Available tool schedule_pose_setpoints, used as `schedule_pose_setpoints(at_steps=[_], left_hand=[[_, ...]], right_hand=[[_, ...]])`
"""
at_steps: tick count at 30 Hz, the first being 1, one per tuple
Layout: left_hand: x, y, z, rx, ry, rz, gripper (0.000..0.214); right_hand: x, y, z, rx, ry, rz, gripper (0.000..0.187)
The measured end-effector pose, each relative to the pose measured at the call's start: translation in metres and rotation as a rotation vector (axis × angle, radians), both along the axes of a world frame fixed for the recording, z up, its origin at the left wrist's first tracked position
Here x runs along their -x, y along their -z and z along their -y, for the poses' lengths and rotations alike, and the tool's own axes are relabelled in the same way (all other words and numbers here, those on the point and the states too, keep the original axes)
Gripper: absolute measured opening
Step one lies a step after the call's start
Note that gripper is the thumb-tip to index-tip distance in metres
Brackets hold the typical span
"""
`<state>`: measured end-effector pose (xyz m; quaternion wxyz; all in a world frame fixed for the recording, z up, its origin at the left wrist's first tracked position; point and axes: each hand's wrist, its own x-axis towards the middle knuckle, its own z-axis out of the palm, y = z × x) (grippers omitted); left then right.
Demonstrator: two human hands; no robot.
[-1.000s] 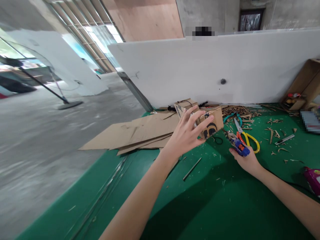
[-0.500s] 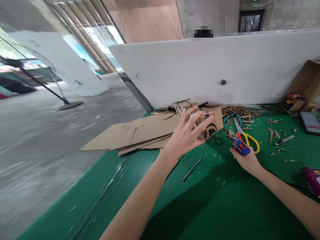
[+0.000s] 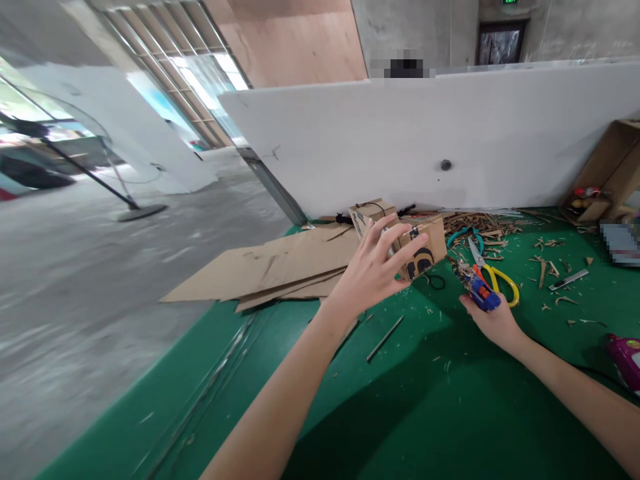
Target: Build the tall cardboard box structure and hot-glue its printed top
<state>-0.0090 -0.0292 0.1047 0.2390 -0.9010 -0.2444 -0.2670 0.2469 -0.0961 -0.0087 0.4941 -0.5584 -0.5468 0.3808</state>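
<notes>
My left hand [image 3: 373, 270] grips a small cardboard box [image 3: 425, 248] with black print, fingers wrapped over its near side and top, just above the green table [image 3: 410, 413]. My right hand [image 3: 493, 320] is closed around a blue tool with an orange part [image 3: 480, 290], its tip pointing up and left toward the box. Yellow-handled scissors [image 3: 493, 273] lie right beside that tool. A second small cardboard piece [image 3: 370, 215] stands behind the box.
Flat cardboard sheets [image 3: 270, 267] overhang the table's left corner. Cardboard scraps [image 3: 475, 223] and teal-handled pliers lie near the white partition [image 3: 450, 140]. An open cardboard box [image 3: 607, 173] stands far right, a purple object [image 3: 625, 357] at the right edge, a thin strip [image 3: 384, 338] mid-table.
Almost nothing differs; both hands hold their positions, with only a slight shift of the view.
</notes>
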Motion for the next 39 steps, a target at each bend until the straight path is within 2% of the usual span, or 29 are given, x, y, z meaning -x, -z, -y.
schedule_pose_setpoints(at_steps=[11, 17, 20, 25, 34, 39], left_hand=[[0.0, -0.002, -0.001, 0.013, 0.014, 0.036, 0.1], [0.001, -0.004, 0.0, 0.038, 0.009, 0.119, 0.101], [0.001, -0.006, 0.0, 0.118, -0.006, 0.289, 0.107], [0.006, -0.009, -0.004, 0.322, 0.028, 0.55, 0.116], [0.02, -0.016, -0.008, 0.539, 0.081, 0.79, 0.116], [0.019, -0.011, -0.013, 0.599, 0.044, 0.895, 0.118]], right_hand=[[0.0, -0.003, 0.0, -0.007, 0.022, -0.008, 0.041], [0.002, 0.001, 0.0, 0.042, 0.049, -0.196, 0.044], [0.002, 0.006, -0.001, 0.07, 0.05, -0.288, 0.051], [0.0, 0.008, -0.002, 0.088, 0.047, -0.323, 0.053], [0.0, 0.007, -0.001, 0.078, 0.035, -0.307, 0.054], [0.003, 0.004, -0.002, 0.119, 0.059, -0.344, 0.057]])
